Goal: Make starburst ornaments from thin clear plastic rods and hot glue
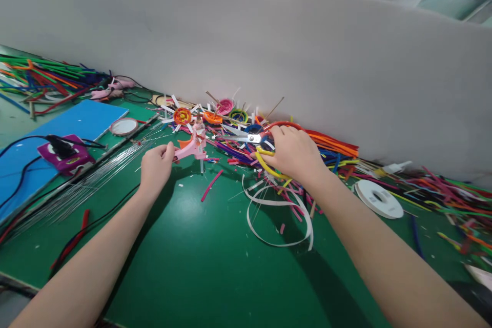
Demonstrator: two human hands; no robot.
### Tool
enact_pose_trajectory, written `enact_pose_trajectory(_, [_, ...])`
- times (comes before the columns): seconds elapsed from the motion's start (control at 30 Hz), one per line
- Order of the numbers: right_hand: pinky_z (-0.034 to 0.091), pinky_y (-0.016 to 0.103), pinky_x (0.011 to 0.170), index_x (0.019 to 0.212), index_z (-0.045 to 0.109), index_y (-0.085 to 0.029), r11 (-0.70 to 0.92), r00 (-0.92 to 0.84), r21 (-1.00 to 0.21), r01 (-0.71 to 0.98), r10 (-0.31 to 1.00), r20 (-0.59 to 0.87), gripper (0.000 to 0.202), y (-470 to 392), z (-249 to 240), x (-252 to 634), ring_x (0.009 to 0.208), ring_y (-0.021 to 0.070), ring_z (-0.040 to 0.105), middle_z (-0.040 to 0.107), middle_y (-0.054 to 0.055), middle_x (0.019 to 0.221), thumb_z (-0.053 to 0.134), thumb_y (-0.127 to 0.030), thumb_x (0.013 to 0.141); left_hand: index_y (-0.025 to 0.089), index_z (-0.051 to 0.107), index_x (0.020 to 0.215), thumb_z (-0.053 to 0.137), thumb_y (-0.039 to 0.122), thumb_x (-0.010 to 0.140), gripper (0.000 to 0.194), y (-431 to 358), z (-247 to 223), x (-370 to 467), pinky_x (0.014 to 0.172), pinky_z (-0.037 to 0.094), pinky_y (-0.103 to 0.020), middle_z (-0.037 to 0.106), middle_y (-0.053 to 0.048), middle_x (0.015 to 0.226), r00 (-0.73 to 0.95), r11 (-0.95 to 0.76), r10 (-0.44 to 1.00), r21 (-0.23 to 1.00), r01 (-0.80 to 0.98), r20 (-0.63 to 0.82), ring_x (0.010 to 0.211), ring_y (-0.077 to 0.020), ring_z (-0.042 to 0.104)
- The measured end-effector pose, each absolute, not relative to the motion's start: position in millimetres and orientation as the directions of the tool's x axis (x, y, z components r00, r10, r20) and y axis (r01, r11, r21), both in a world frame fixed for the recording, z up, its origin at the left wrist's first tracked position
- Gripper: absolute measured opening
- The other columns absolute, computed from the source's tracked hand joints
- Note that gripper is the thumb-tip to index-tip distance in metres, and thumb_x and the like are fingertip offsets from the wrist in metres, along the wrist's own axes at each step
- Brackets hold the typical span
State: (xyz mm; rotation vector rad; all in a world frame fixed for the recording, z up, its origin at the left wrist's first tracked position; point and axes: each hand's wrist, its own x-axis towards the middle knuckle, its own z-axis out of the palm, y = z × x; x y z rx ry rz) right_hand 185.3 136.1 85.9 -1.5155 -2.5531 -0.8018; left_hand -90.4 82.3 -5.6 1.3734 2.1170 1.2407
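My left hand (157, 166) is closed round the handle of a pink glue gun (192, 147), which has an orange trigger and points away from me. My right hand (295, 151) grips a pair of scissors (251, 138) by the red and yellow handles. The scissor blades are parted and point left, toward the glue gun. Behind both tools lie small round coiled pieces in orange (182, 116), pink (225, 107) and green (239, 116), some with white strips sticking out. A curled white strip (280, 244) rests on the green table in front of my right hand.
A grey partition (246, 46) stands behind the green table (192, 261). Coloured stems (334, 143) lie along it. A white spool (378, 199) is at the right. Toward the left are a purple power socket (71, 159), a blue board (86, 120), thin clear strands (96, 179) and black cables.
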Motion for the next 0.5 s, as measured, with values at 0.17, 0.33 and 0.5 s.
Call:
enact_pose_trajectory(0.17, [0.034, 0.034, 0.069, 0.1, 0.057, -0.01, 0.436, -0.606, 0.446, 0.781, 0.701, 0.376, 0.047, 134.4, 86.7, 184.7, 0.086, 0.0285, 0.056, 0.064, 0.016, 0.093, 0.055, -0.052, 0.079, 0.018, 0.066, 0.062, 0.035, 0.039, 0.085, 0.044, 82.1, -5.2, -90.3, 0.049, 0.03, -0.025, 0.058, 0.0, 0.051, -0.463, 0.176, 0.876, 0.801, 0.573, 0.138, 0.046, -0.0134, 0.047])
enact_pose_trajectory(0.33, [0.033, 0.035, 0.072, 0.099, 0.059, -0.011, 0.508, -0.707, 0.501, 0.7, 0.59, 0.389, 0.042, 135.5, 92.1, 184.5, 0.085, 0.0282, 0.053, 0.064, 0.015, 0.092, 0.058, -0.048, 0.078, 0.02, 0.063, 0.058, 0.034, 0.036, 0.085, 0.043, 80.5, -3.2, -88.0, 0.051, 0.032, -0.025, 0.06, 0.0, 0.05, -0.432, 0.186, 0.892, 0.766, 0.616, 0.131, 0.05, -0.0153, 0.052])
enact_pose_trajectory(0.5, [0.034, 0.034, 0.074, 0.095, 0.06, -0.012, 0.528, -0.76, 0.56, 0.638, 0.546, 0.352, 0.032, 138.3, 94.7, 190.5, 0.084, 0.0263, 0.053, 0.063, 0.013, 0.09, 0.061, -0.038, 0.078, 0.02, 0.061, 0.053, 0.034, 0.037, 0.086, 0.046, 78.0, 2.8, -85.9, 0.053, 0.031, -0.027, 0.057, -0.002, 0.046, -0.437, 0.205, 0.888, 0.724, 0.658, 0.146, 0.051, -0.017, 0.052])
